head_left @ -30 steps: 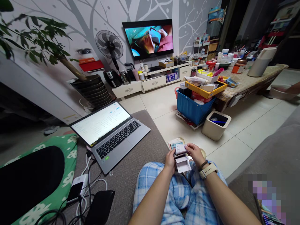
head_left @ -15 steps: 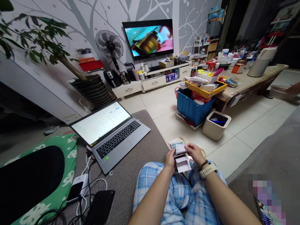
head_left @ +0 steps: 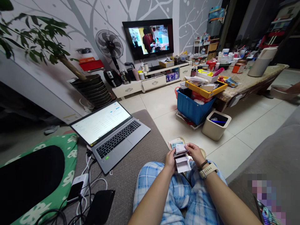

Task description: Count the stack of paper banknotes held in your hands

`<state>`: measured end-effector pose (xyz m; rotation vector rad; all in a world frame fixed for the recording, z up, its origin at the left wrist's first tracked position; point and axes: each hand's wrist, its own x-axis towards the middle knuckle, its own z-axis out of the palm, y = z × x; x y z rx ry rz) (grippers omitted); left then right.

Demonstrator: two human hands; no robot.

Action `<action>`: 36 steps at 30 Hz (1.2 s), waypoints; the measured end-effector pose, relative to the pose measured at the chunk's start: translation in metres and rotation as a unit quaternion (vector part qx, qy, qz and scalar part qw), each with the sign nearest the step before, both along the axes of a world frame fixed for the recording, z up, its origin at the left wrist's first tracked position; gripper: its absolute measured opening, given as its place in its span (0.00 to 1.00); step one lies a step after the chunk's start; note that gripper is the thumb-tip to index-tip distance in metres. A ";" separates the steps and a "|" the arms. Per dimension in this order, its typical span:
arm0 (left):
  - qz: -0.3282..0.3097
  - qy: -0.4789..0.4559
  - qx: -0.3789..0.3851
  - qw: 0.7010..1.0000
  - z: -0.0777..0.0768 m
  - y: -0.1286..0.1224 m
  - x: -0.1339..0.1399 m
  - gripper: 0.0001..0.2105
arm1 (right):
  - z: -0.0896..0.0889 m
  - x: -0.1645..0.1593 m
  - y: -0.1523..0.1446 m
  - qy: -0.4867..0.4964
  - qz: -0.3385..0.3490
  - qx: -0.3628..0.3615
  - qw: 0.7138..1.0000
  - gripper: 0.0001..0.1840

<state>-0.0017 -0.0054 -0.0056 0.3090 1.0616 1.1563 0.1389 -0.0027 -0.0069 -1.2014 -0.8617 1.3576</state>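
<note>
Apparently, left hand (head_left: pixel 170 161) grips a small white box (head_left: pixel 184 166) at its nine o'clock edge; right hand (head_left: pixel 195 152) pinches a printed panel (head_left: pixel 180 148) at three o'clock. Step seems to be holding both for inspection; next move calls for light fingers. Laptop (head_left: pixel 124 140) at ten o'clock; bin (head_left: pixel 212 129) at one.

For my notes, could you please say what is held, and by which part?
White printed packaging: left hand at its left edge, right hand at its upper right.

Laptop (head_left: pixel 118 139) on couch (head_left: pixel 140 137) — left of carton (head_left: pixel 184 166), fan (head_left: pixel 109 44) left of television (head_left: pixel 150 40), tray (head_left: pixel 206 91) atop tub (head_left: pixel 193 106), bin (head_left: pixel 212 132) just beside
</note>
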 end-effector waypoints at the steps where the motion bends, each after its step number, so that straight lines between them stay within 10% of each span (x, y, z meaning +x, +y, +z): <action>1: 0.000 -0.001 0.000 1.000 0.000 0.000 0.000 0.08 | 0.000 0.000 0.000 0.001 -0.001 0.000 1.000 0.26; 36: -0.020 -0.014 0.016 1.000 0.003 0.000 0.008 0.12 | 0.009 0.008 0.000 -0.055 -0.076 -0.020 0.995 0.35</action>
